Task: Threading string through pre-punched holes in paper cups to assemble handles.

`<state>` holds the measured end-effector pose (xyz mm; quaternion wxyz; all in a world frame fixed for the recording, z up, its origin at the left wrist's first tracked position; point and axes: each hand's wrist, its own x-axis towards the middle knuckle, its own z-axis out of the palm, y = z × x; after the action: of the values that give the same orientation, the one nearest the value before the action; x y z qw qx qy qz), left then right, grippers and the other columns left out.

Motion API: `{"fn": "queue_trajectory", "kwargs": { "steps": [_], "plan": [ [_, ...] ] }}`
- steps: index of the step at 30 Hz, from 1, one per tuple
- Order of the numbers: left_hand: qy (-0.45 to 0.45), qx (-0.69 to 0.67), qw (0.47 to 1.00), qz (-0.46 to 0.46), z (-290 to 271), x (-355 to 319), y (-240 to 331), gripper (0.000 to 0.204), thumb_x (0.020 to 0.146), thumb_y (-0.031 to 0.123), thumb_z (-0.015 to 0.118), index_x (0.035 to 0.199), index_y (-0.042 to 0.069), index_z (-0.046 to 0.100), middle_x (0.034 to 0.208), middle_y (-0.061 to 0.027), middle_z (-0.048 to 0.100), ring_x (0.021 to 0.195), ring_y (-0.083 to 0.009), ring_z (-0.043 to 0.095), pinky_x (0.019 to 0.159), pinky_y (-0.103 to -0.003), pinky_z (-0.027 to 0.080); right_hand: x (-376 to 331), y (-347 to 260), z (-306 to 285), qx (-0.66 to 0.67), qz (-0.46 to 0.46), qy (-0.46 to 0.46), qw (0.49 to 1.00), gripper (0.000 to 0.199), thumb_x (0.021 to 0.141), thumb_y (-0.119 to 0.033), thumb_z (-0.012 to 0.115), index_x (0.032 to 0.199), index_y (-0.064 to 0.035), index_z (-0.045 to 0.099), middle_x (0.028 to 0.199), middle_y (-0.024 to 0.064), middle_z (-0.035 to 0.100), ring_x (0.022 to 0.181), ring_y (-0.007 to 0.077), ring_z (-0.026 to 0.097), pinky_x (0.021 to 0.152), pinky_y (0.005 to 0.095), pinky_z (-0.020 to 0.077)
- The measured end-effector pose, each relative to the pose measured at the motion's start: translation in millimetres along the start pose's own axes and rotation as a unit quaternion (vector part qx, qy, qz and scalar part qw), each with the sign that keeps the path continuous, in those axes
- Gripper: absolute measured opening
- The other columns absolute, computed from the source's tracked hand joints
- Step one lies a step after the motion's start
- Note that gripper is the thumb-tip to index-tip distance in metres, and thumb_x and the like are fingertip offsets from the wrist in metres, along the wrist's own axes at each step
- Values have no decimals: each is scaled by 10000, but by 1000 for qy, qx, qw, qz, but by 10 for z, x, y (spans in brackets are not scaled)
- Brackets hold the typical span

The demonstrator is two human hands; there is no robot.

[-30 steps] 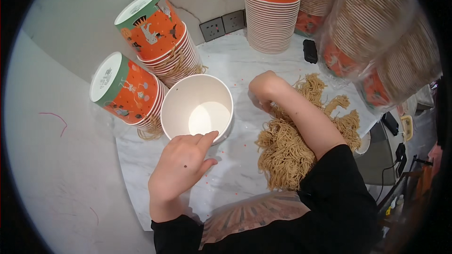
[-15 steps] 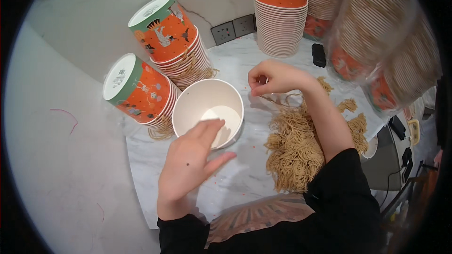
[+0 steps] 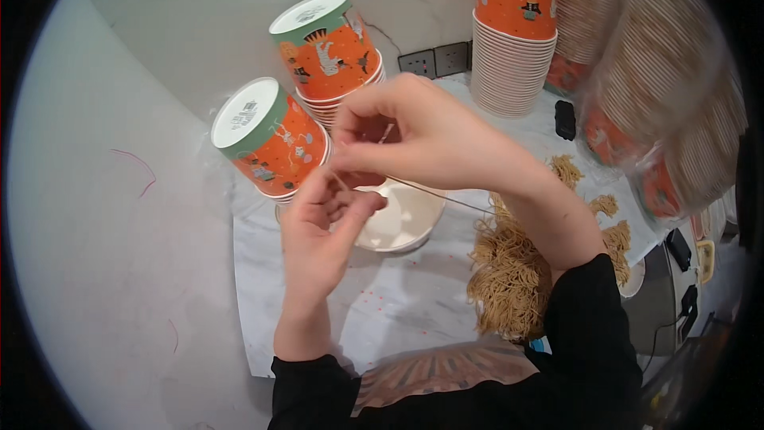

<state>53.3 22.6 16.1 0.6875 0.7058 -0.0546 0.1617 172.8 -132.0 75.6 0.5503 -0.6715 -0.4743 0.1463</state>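
Pinching thumb to fingers, the right grip (image 3: 418,127) seems closed on a cord (image 3: 450,197). The left grip (image 3: 314,227) meets it, half curled; its hold I cannot tell. The cord runs over the tub (image 3: 414,219), not yet free from the pile (image 3: 509,283) at right on the desk (image 3: 406,299), where many strands remain unsorted.

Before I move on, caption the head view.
Left hand and right hand above a white tub, a strand stretching to the tan pile.

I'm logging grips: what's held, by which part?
Right hand: cord, by a part clear of the yarn pile; exact spot hidden. Left hand: can't tell.
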Motion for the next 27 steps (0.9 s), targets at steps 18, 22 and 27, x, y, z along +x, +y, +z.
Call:
{"fn": "queue_trajectory", "kwargs": {
  "steps": [18,22,27],
  "plan": [
    [94,-14,994,51,-575,45,302,257,1014,65,585,1210,-94,634,1000,-159,733,840,-155,707,777,-267,577,225,141,206,229,60,-76,969,115,902,-70,715,916,7,631,897,69,720,819,120,709,762,248,575],
    [70,-29,997,21,-529,38,265,246,941,-1,680,1165,-97,646,984,-150,740,855,-146,716,791,-262,587,149,235,167,226,75,-50,970,145,886,-93,725,860,-6,611,825,60,689,776,119,694,726,255,571],
    [27,-3,1000,-2,-466,51,240,291,868,-48,746,1142,-89,657,991,-155,741,895,-148,722,804,-260,594,35,305,67,206,74,-43,975,95,890,-42,704,888,16,628,911,97,725,857,141,722,803,271,596]
  ]
}}
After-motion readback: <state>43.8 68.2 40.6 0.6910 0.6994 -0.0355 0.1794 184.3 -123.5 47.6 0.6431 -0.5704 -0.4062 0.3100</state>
